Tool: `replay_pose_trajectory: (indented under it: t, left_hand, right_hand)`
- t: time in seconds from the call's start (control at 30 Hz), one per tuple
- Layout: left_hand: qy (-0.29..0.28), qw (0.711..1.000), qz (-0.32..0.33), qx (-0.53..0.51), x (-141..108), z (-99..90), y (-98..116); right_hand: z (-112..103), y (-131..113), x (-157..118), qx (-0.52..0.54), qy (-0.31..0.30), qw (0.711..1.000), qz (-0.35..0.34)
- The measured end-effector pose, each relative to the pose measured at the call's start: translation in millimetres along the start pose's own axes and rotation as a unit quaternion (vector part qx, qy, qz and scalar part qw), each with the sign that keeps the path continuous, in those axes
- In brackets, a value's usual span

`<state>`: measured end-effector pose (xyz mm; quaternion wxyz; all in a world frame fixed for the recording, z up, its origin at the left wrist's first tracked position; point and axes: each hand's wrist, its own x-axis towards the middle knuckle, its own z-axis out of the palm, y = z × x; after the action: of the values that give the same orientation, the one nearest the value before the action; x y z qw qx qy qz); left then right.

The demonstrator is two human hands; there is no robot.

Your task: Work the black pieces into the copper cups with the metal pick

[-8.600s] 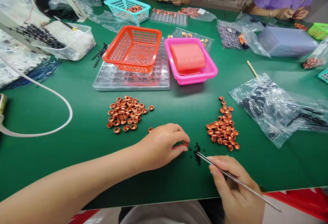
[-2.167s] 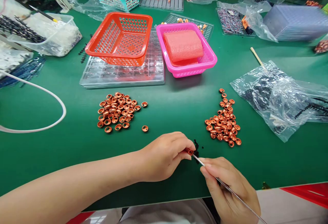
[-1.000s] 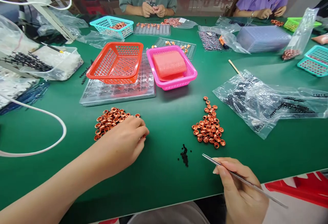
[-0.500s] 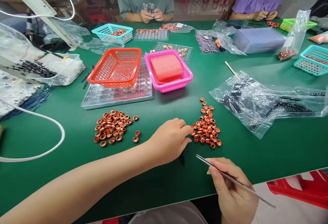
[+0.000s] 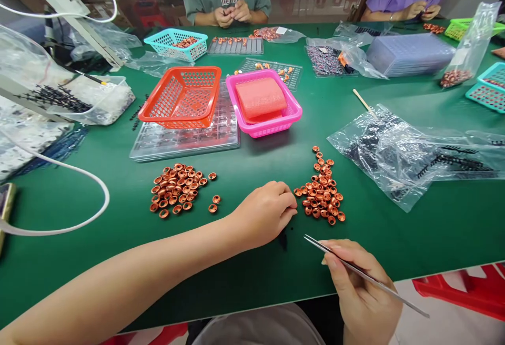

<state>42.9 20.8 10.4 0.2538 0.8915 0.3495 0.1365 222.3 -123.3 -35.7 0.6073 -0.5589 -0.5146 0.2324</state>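
Note:
My left hand (image 5: 268,213) is just left of the right-hand pile of copper-coloured rings (image 5: 323,192), its fingers curled and pressed together. What its fingertips hold, if anything, is hidden. A small dark piece (image 5: 283,240) lies on the table below those fingers. Metal tweezers (image 5: 366,275) are pinched in my right hand (image 5: 361,287), with their tips pointing up and left, slightly apart and with nothing between them. Another pile of copper rings (image 5: 173,190) lies to the left, beyond my left forearm, with a few loose rings beside it.
Behind the piles stand an orange basket (image 5: 181,98) on clear trays (image 5: 185,142) and a pink basket (image 5: 294,112) with pink foam. Plastic bags (image 5: 394,150) with black parts lie at right. A white cable (image 5: 98,182) loops at left. Two people sit across the table.
The view has shifted slightly. My left hand's fingers have drawn together and come away a little from the right pile. My right hand keeps the tweezers in much the same pose.

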Motion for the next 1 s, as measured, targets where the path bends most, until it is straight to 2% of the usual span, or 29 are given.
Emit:
replay_pose_trajectory:
  t: [0.1,0.2,0.33,0.63,1.0]
  left_hand:
    - [0.028,0.999,0.024,-0.018,-23,-6.7,-2]
    - [0.072,0.996,0.031,-0.044,-49,-10.0,-8]
    - [0.094,0.993,0.005,-0.069,-70,-7.0,-18]
    - [0.051,0.987,0.043,-0.149,-61,-7.6,-26]
    - [0.046,0.984,0.058,-0.16,-58,-7.7,-28]
  right_hand:
    - [-1,0,2,0.014,-0.002,1.0,0.012]
    - [-3,-1,2,0.0,-0.001,0.999,0.052]
    - [-5,-6,2,-0.068,-0.051,0.993,0.084]
    - [20,-20,17,-0.15,-0.159,0.976,-0.001]
    - [21,-22,19,-0.158,-0.209,0.964,-0.045]
